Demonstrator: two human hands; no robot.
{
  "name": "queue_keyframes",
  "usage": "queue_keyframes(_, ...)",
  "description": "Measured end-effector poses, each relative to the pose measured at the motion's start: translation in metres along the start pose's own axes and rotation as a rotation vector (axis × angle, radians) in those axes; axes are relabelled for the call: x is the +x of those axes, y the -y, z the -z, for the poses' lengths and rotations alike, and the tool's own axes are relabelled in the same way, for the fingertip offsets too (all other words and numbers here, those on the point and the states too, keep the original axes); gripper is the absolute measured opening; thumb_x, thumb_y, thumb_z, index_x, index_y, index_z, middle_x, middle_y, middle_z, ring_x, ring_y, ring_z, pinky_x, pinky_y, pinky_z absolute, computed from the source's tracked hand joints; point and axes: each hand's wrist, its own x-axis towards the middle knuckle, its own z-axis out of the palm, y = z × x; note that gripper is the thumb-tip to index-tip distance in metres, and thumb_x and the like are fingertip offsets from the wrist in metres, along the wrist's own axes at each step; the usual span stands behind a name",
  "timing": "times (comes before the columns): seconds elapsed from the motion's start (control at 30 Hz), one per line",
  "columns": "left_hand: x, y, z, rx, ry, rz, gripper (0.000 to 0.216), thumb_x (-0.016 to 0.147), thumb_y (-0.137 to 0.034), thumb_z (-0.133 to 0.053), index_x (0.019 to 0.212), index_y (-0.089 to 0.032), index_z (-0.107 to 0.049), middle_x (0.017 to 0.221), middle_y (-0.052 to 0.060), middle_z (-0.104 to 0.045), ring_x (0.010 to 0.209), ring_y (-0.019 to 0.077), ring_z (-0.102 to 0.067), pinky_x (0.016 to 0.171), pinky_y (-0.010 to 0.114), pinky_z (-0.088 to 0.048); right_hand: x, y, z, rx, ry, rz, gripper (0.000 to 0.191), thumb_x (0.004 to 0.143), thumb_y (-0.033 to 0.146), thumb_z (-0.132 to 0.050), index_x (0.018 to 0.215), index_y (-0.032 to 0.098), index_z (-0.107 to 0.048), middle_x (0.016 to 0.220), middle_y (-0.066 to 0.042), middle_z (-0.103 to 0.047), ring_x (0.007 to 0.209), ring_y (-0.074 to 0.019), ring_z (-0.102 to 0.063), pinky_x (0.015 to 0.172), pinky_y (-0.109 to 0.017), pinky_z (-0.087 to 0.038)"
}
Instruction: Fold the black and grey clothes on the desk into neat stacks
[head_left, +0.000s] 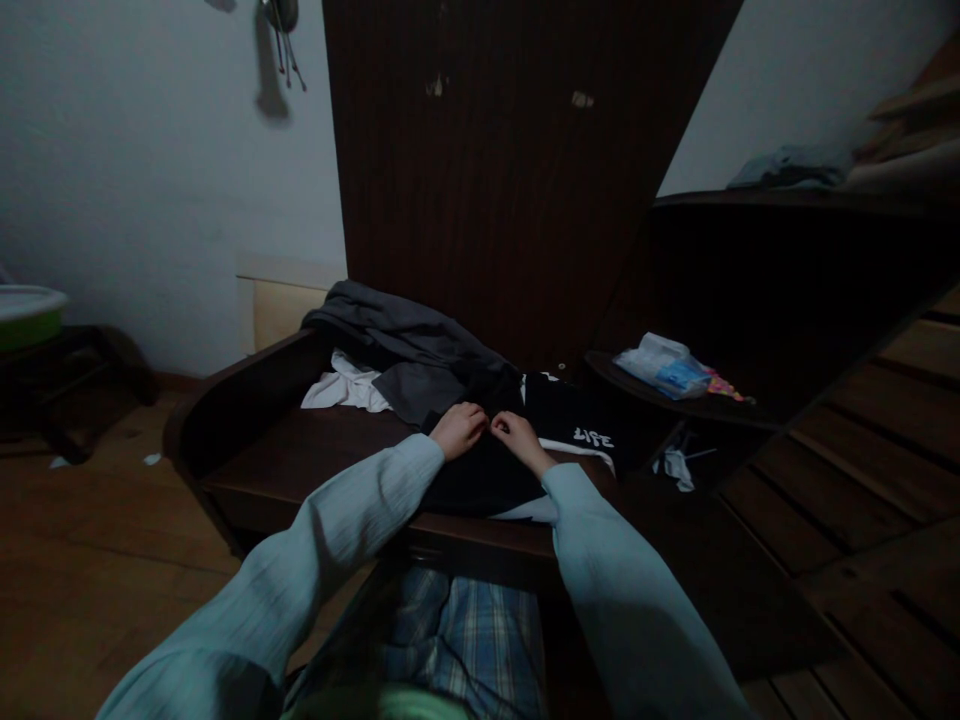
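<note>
Side by side near the middle of the dark wooden bench, both my hands are closed on a black garment. My left hand has its fingers bent down onto the cloth. My right hand pinches the fabric with thumb and index finger, close to the left fingertips. A pale edge of cloth shows at the garment's lower right. Just right of my hands lies a folded black garment with white print. Behind and to the left, a dark grey garment is heaped over a white cloth.
The bench's raised side stands at left, and a tall dark panel rises behind. A plastic packet rests on a small shelf at right. On the far left a green basin sits on a stool.
</note>
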Motion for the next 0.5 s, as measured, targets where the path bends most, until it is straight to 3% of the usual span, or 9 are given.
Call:
queue_keyframes(0.1, -0.007, -0.01, 0.0, -0.036, 0.117, -0.057, 0.028, 0.084, -0.03, -0.04, 0.102, -0.015, -0.055, 0.107, 0.009, -0.057, 0.1, 0.019, -0.05, 0.089, 0.031, -0.037, -0.001, 0.002, -0.001, -0.017, 0.0, 0.001, 0.008, 0.072, 0.015, -0.05, 0.068, 0.018, -0.057, 0.067, 0.0, -0.055, 0.066, -0.0128, -0.052, 0.063, -0.024, -0.039)
queue_keyframes(0.2, -0.018, -0.015, -0.009, -0.002, 0.199, -0.025, 0.039, 0.084, -0.039, -0.039, 0.115, -0.017, -0.047, 0.128, 0.009, -0.044, 0.117, 0.0225, -0.038, 0.095, 0.038, -0.03, -0.001, 0.003, -0.001, -0.013, -0.027, -0.017, 0.007, 0.072, 0.017, -0.052, 0.067, 0.018, -0.057, 0.065, 0.0, -0.055, 0.064, -0.0131, -0.052, 0.063, -0.025, -0.04)
queue_keyframes(0.3, -0.027, -0.017, -0.019, 0.011, 0.212, 0.04, 0.045, 0.085, -0.041, -0.033, 0.124, -0.019, -0.038, 0.137, 0.007, -0.031, 0.126, 0.0226, -0.025, 0.099, 0.043, -0.023, -0.002, 0.01, 0.008, 0.029, -0.08, -0.033, 0.008, 0.071, 0.017, -0.051, 0.067, 0.018, -0.058, 0.066, -0.001, -0.057, 0.064, -0.0138, -0.053, 0.064, -0.026, -0.042)
queue_keyframes(0.43, -0.031, -0.02, -0.02, -0.035, 0.221, 0.064, 0.058, 0.08, -0.053, -0.035, 0.127, -0.019, -0.035, 0.138, 0.008, -0.029, 0.127, 0.0237, -0.022, 0.101, 0.046, -0.02, -0.015, 0.034, 0.032, 0.154, -0.219, -0.012, 0.014, 0.074, 0.021, -0.048, 0.079, 0.018, -0.06, 0.082, -0.004, -0.062, 0.078, -0.0161, -0.058, 0.073, -0.029, -0.044)
queue_keyframes(0.5, -0.031, -0.021, -0.017, -0.056, 0.221, 0.068, 0.065, 0.076, -0.058, -0.038, 0.128, -0.018, -0.035, 0.138, 0.009, -0.028, 0.127, 0.0249, -0.022, 0.101, 0.046, -0.019, -0.033, 0.051, 0.041, 0.22, -0.188, -0.005, 0.019, 0.077, 0.027, -0.047, 0.089, 0.019, -0.059, 0.09, -0.005, -0.063, 0.085, -0.0169, -0.058, 0.078, -0.031, -0.045)
